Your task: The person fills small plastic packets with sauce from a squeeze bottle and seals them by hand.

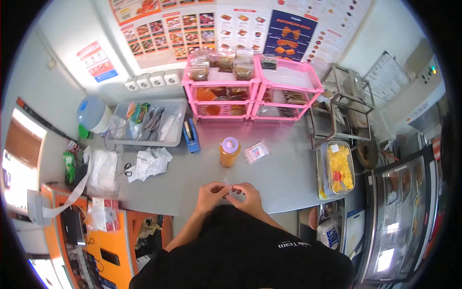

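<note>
My left hand (213, 195) and my right hand (248, 197) meet at the front edge of the metal table, close to my body. Between their fingertips they pinch a small clear plastic bag (226, 181), largely covered by the fingers. What the bag contains is too small to tell. Just beyond my hands stands an upright squeeze bottle (230, 155) of orange-yellow sauce with a pale lilac cap. To its right lies a flat clear pack of small plastic bags (257, 152) with a printed label.
Pink stacked baskets (254, 85) with bagged sauces stand at the back. Leftward are a divided plastic tray (151, 141), a blue tape dispenser (191, 135), paper slips (153, 162) and scissors (126, 169). A tub of yellow food (340, 169) and metal racks (339, 108) stand rightward.
</note>
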### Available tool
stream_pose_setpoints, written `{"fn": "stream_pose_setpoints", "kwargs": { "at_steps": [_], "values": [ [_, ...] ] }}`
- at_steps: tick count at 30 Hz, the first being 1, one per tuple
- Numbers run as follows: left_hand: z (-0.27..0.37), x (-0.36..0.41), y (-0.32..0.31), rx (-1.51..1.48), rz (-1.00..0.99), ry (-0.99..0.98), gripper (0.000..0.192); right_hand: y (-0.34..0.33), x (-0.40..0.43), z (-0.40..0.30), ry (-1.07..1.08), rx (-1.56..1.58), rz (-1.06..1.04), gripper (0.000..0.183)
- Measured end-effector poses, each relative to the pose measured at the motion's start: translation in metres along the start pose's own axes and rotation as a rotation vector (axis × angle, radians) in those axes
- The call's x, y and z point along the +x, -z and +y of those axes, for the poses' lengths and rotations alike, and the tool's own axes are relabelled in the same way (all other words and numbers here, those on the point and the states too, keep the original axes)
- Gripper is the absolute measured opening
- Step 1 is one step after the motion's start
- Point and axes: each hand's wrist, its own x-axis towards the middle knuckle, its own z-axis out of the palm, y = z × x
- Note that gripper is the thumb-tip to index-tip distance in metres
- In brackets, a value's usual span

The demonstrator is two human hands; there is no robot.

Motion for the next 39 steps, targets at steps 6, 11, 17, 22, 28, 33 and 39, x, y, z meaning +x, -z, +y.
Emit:
{"fn": "stream_pose_setpoints", "kwargs": {
  "at_steps": [6,11,17,22,28,33,39],
  "values": [
    [0.017,-0.025,0.021,0.097,-0.045,0.036,0.020,-0.004,-0.007,0.006,-0.316,0.268,-0.342,0.018],
    [0.035,-0.043,0.042,0.218,-0.178,0.040,0.025,-0.007,-0.014,0.011,-0.742,0.664,-0.507,0.014],
    [0.024,-0.063,0.041,0.389,-0.136,-0.142,0.021,-0.018,-0.006,0.005,-0.525,0.506,-0.608,0.015],
    [0.022,-0.085,0.021,0.703,0.162,-0.283,0.015,-0.028,0.009,0.003,-0.194,0.177,-0.788,0.014],
    [0.003,-0.080,0.012,0.669,0.202,-0.128,0.014,-0.046,-0.028,0.027,-0.676,0.555,-0.597,0.016],
    [-0.007,-0.085,0.012,0.844,0.253,-0.040,0.021,-0.034,-0.014,-0.005,-0.232,-0.109,-0.519,0.009],
    [0.015,-0.077,0.020,0.667,0.145,-0.053,0.023,-0.027,-0.009,-0.007,-0.030,0.107,-0.586,0.014]
  ]
}}
